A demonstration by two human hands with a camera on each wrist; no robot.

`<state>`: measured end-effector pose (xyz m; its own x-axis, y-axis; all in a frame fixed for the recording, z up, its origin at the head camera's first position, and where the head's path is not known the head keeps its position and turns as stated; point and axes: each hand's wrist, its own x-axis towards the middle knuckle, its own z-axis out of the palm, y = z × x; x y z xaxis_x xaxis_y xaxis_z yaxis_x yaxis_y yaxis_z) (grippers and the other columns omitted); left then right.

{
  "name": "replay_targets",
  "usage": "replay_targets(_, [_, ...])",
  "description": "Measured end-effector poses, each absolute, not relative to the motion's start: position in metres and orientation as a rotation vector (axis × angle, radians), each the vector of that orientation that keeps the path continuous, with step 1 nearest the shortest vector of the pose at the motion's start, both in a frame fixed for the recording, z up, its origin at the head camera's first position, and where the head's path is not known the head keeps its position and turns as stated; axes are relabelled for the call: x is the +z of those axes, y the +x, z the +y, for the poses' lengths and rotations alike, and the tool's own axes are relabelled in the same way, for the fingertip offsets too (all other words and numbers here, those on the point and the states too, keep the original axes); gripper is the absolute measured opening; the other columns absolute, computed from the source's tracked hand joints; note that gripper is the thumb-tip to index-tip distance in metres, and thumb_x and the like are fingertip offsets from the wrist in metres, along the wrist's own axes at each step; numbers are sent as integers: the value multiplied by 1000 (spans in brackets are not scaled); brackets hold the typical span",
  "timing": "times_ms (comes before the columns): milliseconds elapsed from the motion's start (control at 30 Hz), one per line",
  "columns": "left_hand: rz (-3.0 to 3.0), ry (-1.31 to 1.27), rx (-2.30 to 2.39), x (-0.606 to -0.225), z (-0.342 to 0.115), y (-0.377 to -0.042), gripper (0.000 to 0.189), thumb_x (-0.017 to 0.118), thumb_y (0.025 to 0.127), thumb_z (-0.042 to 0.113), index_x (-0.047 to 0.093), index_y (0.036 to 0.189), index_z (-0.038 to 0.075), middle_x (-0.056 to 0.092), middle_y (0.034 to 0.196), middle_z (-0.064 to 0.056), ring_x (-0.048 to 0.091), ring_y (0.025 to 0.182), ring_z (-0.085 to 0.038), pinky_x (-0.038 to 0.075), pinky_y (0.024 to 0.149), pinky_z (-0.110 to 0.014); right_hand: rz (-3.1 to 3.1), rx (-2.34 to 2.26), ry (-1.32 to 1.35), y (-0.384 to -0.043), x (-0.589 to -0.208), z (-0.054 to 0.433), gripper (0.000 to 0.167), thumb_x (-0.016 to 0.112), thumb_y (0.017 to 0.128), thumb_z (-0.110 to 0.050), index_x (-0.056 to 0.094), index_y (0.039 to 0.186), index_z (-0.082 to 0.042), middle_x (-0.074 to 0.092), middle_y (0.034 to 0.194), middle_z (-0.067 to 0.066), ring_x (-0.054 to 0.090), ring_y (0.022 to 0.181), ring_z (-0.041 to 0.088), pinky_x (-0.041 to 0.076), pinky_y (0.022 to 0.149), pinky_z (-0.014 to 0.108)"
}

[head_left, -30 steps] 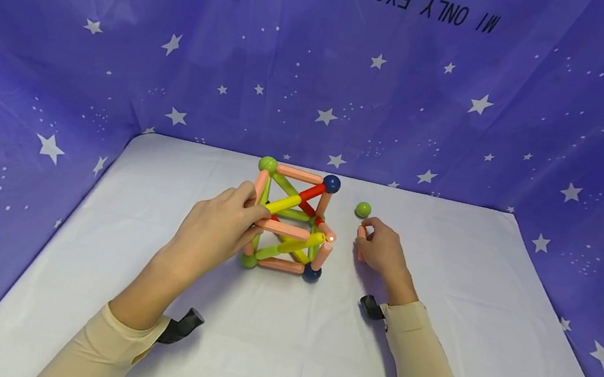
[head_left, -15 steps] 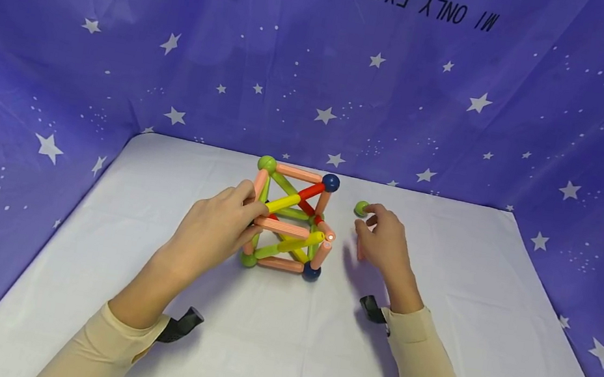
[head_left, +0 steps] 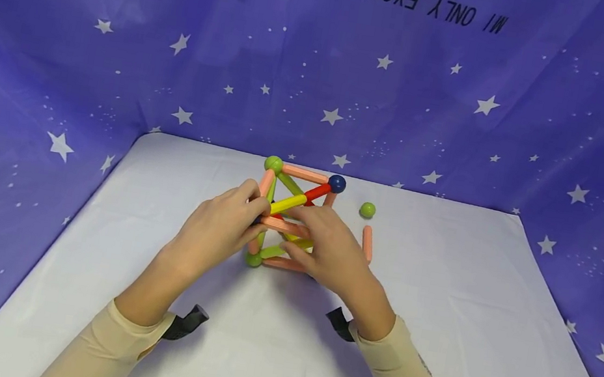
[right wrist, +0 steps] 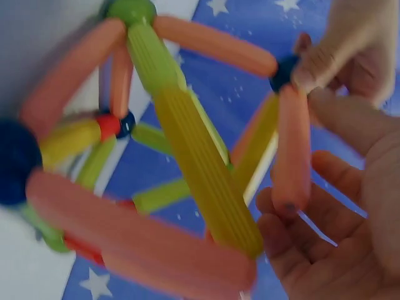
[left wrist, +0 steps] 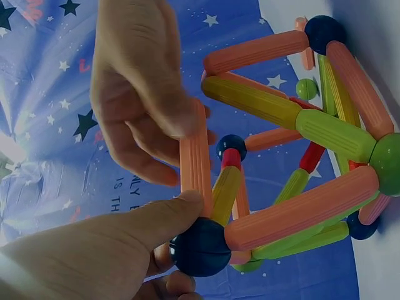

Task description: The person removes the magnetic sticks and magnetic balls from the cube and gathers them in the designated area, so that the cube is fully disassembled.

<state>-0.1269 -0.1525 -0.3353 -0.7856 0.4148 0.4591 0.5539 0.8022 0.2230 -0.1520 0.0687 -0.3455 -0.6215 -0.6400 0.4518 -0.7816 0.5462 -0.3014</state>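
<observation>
A frame of magnetic rods and balls stands on the white table, with a green ball [head_left: 273,164] at its far left corner and a yellow rod [head_left: 289,204] running diagonally. My left hand [head_left: 216,224] pinches a dark blue ball [left wrist: 200,248] at an upper near corner. From that ball a pink rod [left wrist: 195,156] sticks out, its other end free in the right wrist view. My right hand [head_left: 337,247] is over the frame's right side, thumb and fingers curved around this pink rod; the hand is blurred in the left wrist view. It hides the frame's near right corner in the head view.
A loose green ball [head_left: 368,210] and a loose pink rod [head_left: 367,244] lie on the white tabletop [head_left: 455,305] to the right of the frame. A purple curtain [head_left: 323,53] with stars and lettering rises behind the table and along its sides.
My right hand has left the loose pink rod and green ball and moved left to the pink rod on the frame. My left hand keeps its hold. The head view has shifted slightly.
</observation>
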Motion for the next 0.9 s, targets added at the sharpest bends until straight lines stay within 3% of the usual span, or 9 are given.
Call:
replay_targets(133, [-2631,-751,-557,-334,-154,-127,15,77,84,11,67,95,10,49,96,0,51,74,-14,47,60,-28,-2456,682,1223,-150,-352,59,34,77,85,-13,64,117,-15,64,103,-4,54,91,14,48,82,29])
replay_targets(333, [-2655,-806,-663,-331,-160,-126,23,76,81,0,69,101,6,50,100,0,54,78,-15,45,65,-27,-2409,694,1245,-149,-354,54,21,76,85,-8,69,103,-15,62,88,-5,53,81,11,47,75,25])
replay_targets(500, [-2647,-807,-658,-331,-162,-126,23,77,80,0,69,100,6,50,100,0,54,78,-15,46,65,-26,-2440,619,1312,-144,-357,50,17,83,79,-17,72,91,-17,63,85,-7,55,80,9,47,75,22])
replay_targets(567, [-2641,-806,-647,-331,-162,-126,23,77,79,0,69,100,7,50,99,0,53,77,-15,46,63,-26,-2446,588,1321,-140,-360,50,17,83,79,-24,73,91,-19,64,84,-9,56,82,9,46,77,23])
replay_targets(667, [-2635,-815,-647,-331,-161,-126,22,76,80,0,69,100,6,50,99,0,54,77,-15,46,64,-26,-2431,589,1299,-134,-364,55,14,81,82,-17,73,93,-19,66,85,-10,55,85,13,44,80,28])
replay_targets(800, [-2639,-819,-656,-331,-161,-125,22,76,81,0,69,101,6,50,100,0,55,80,-15,47,66,-27,-2393,675,1244,-127,-362,68,23,77,81,-5,73,98,-20,69,91,-12,53,90,15,37,82,37])
replay_targets(900, [-2656,-809,-646,-330,-160,-125,23,76,81,0,69,102,6,50,101,0,55,81,-15,47,66,-27,-2371,774,1154,-127,-358,81,27,78,81,-6,73,104,-20,68,100,-11,53,91,14,33,82,42])
